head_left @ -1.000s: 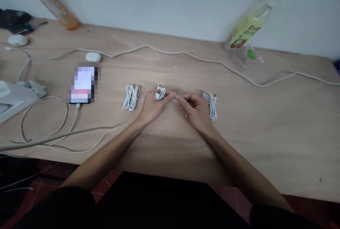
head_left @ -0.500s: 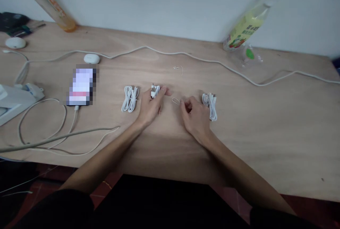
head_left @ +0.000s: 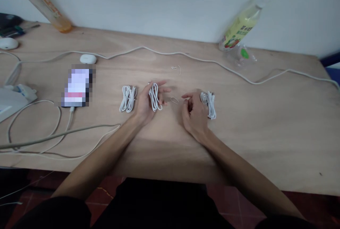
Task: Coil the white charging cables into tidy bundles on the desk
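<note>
A coiled white charging cable (head_left: pixel 154 97) lies across the palm of my left hand (head_left: pixel 143 107), held at the thumb while the other fingers stretch out to the right. To its left, a second coiled white cable bundle (head_left: pixel 128 99) rests on the table. My right hand (head_left: pixel 196 115) is over the table, index finger out and thumb apart from it, the other fingers curled; nothing shows between the fingertips. Just left of these fingertips lies a small bent white twist tie (head_left: pixel 174 100). Another coiled white cable bundle (head_left: pixel 209 105) sits right beside my right hand.
Loose tie pieces (head_left: pixel 175 68) lie farther back. A long white cord (head_left: pixel 164 52) crosses the table. On the left are a phone (head_left: pixel 77 87) on a cable, a white earbud case (head_left: pixel 88 59) and an orange bottle (head_left: pixel 62 25). A yellow-labelled bottle (head_left: pixel 239 29) stands by the wall.
My left hand has turned palm up, showing the cable coil instead of its plug. My right fingers have parted and let go of the twist tie, which lies on the table.
</note>
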`<state>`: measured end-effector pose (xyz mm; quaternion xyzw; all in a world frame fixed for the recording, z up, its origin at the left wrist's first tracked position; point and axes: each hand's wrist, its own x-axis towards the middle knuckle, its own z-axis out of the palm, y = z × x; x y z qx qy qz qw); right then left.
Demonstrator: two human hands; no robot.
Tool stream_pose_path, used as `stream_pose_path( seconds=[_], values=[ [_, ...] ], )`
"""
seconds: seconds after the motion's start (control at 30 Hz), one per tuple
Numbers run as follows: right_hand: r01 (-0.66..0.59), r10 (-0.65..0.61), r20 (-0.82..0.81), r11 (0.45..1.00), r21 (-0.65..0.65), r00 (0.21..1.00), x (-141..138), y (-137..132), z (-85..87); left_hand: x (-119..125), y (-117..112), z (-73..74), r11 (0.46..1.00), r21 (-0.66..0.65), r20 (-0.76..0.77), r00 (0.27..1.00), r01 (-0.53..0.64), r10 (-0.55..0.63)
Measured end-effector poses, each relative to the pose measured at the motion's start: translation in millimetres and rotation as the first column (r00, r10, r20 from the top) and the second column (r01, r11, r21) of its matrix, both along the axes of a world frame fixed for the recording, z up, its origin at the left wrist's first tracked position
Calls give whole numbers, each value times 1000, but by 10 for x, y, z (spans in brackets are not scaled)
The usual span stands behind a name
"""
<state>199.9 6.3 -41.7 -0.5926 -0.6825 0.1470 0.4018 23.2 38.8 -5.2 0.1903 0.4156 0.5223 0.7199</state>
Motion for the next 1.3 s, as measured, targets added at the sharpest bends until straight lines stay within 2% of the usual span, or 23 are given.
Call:
stream_pose_path(
  seconds=[0.13, 0.37, 0.63, 0.83, 1.03, 1.2, 1.3],
  values=[
    [-8, 10, 38, 999, -49, 999, 4, -3, -13, -5, 5, 3, 1000, -22, 55, 998, 4, -3],
    [-132, 140, 238, 990, -50, 961, 7, -3, -38, -38, 18, 37, 999, -35, 30, 1000, 10, -9],
    [-211, 224, 199, 974, -85, 954, 52, 41, -48, -21, 18, 68, 997, -71, 52, 998, -15, 19],
    [-175, 191, 227, 981, -89, 955, 28, 23, -37, -2, 13, 128, 997, -72, 38, 999, -22, 25],
    [-219, 234, 210, 971, -93, 949, 2, 31, -18, -38, 20, 100, 999, -53, 13, 1000, 8, -7],
    [-238, 257, 255, 966, -102, 932, -1, 76, -83, -53, 8, 65, 999, -33, 13, 1000, 19, -18],
    [-241, 271, 360, 962, -127, 893, 28, 99, -75, -41, 4, 104, 998, -56, 53, 999, 12, -9]
  ],
)
